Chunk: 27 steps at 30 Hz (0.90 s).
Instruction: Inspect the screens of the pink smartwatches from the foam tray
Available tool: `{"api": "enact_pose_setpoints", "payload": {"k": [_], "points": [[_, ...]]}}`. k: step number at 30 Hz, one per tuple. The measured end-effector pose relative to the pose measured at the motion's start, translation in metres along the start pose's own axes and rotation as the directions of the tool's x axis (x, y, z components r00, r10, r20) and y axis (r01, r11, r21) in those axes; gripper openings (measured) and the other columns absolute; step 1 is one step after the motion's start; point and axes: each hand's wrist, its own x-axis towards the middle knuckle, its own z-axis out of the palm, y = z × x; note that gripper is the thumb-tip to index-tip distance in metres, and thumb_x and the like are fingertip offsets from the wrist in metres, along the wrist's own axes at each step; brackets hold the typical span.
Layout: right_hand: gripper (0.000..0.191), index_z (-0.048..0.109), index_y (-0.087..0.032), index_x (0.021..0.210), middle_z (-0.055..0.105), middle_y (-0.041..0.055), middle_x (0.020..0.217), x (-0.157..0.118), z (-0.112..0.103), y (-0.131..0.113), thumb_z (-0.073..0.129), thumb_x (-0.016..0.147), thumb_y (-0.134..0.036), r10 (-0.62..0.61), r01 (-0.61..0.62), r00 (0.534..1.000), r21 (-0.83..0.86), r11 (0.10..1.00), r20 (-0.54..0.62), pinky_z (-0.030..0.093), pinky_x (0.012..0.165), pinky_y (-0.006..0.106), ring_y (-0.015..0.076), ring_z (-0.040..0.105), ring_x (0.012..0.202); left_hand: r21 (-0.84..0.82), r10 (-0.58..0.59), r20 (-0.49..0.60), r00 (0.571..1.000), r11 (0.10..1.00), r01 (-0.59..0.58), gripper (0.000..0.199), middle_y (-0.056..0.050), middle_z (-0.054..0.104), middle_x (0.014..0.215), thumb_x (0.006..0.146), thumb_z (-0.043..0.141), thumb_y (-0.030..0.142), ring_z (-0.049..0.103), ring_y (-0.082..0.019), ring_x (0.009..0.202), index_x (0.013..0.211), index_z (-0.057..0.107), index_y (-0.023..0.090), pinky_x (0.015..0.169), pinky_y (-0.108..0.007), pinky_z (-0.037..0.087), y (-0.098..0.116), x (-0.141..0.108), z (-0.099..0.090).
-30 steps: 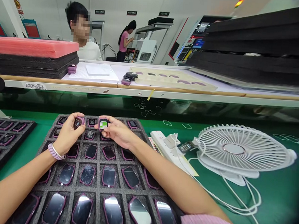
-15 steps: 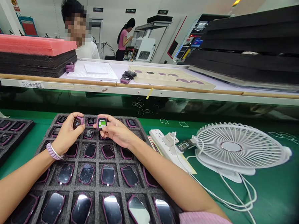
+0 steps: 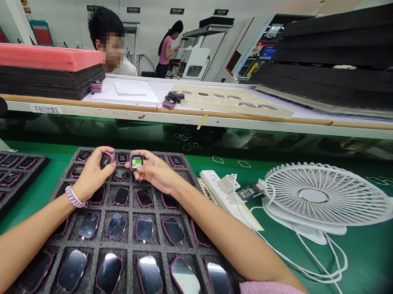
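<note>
Between the fingers and thumb of my left hand (image 3: pixel 95 172) is a purple-framed smartwatch case (image 3: pixel 106 160) with a mostly dark screen. My right hand (image 3: pixel 154 171) holds a second smartwatch case (image 3: pixel 137 162), its screen lit green and white, with a fingertip at the lower part of the screen. Both are raised over the far rows of a black foam tray (image 3: pixel 130 249). Purple-framed watch cases, such as one in the near row (image 3: pixel 148 276), lie face up in the tray's compartments. Several in the far rows show lit text. My forearms hide some compartments.
Left of the tray lies another foam tray (image 3: pixel 32 186) with watch cases. To the right are a white power strip (image 3: pixel 214 183), a white fan (image 3: pixel 315 195) and loose cables (image 3: pixel 308 269). A shelf (image 3: pixel 171 116) with foam stacks spans the back. Two people are beyond it.
The whole view has shifted slightly, so things appear a little further right. Both hands keep their watch cases in nearly the same pose. The person beyond the shelf has turned and lowered their head.
</note>
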Motion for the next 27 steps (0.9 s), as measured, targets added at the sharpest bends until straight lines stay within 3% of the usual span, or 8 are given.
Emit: {"api": "enact_pose_setpoints", "payload": {"k": [10,21,27], "points": [[0.053,0.054,-0.020,0.114,0.070,0.0069,0.102,-0.0002,-0.0010,0.0010,0.081,0.069,-0.019,-0.002,0.002,1.000,-0.008,1.000,0.022,0.045,0.060,0.023,0.0141,0.060,0.065,0.000,0.001,0.001,1.000,1.000,-0.001,0.043,-0.002,0.054,0.092,0.073,0.063,0.033,0.047,-0.013,0.075,0.112,0.052,0.018,0.065,-0.025,0.036,-0.0006,0.0008,0.0011],[0.055,0.052,-0.020,0.116,0.070,0.0084,0.104,0.0002,-0.0023,0.0016,0.081,0.069,-0.020,0.002,-0.002,1.000,-0.013,1.000,0.026,0.044,0.060,0.022,0.0139,0.060,0.065,0.026,0.028,0.013,1.000,0.999,-0.029,0.042,-0.002,0.055,0.095,0.074,0.062,0.032,0.051,-0.016,0.088,0.113,0.052,0.018,0.079,-0.028,0.039,-0.0015,0.0003,-0.0001],[0.055,0.052,-0.019,0.116,0.069,0.0088,0.104,0.0005,-0.0008,0.0013,0.081,0.068,-0.020,0.003,-0.003,1.000,-0.020,1.000,0.022,0.044,0.060,0.023,0.0138,0.061,0.065,0.033,0.030,0.022,0.999,0.999,-0.031,0.038,-0.002,0.055,0.095,0.076,0.062,0.030,0.051,-0.014,0.083,0.111,0.054,0.018,0.071,-0.024,0.040,-0.0046,0.0011,-0.0002]]}}
